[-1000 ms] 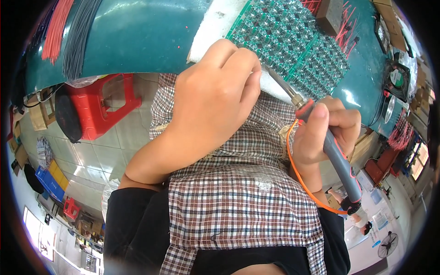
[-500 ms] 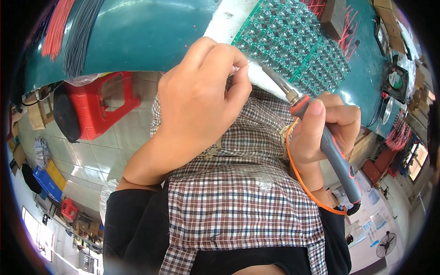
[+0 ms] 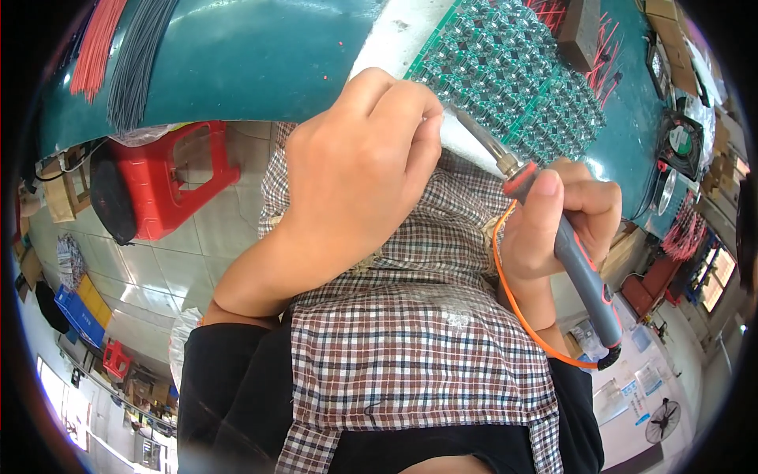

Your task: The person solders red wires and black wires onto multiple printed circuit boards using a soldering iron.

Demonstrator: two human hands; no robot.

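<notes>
My right hand (image 3: pixel 557 217) is wrapped round a soldering iron (image 3: pixel 580 265), grey and dark with red trim, its metal tip pointing up and left. An orange cable (image 3: pixel 505 272) runs from the iron's rear end. My left hand (image 3: pixel 367 158) is closed in a pinch near the iron's tip; whatever its fingertips hold is too small or hidden to make out. Just beyond both hands lies a green panel of circuit boards (image 3: pixel 505 71), dense with small parts. It rests on a white slab (image 3: pixel 403 35) at the bench's near edge.
Red wires (image 3: pixel 99 51) and dark grey wires (image 3: pixel 142 67) lie bundled on the green bench (image 3: pixel 260 63) at the far left. A dark block (image 3: pixel 580 35) sits on the panel's right part, beside more red wires. A small fan (image 3: pixel 683 138) stands right; a red stool (image 3: pixel 170 182) is below left.
My left hand has shifted slightly right, toward the iron's tip, and its fingers look more tightly closed. The iron and my right hand have barely moved.
</notes>
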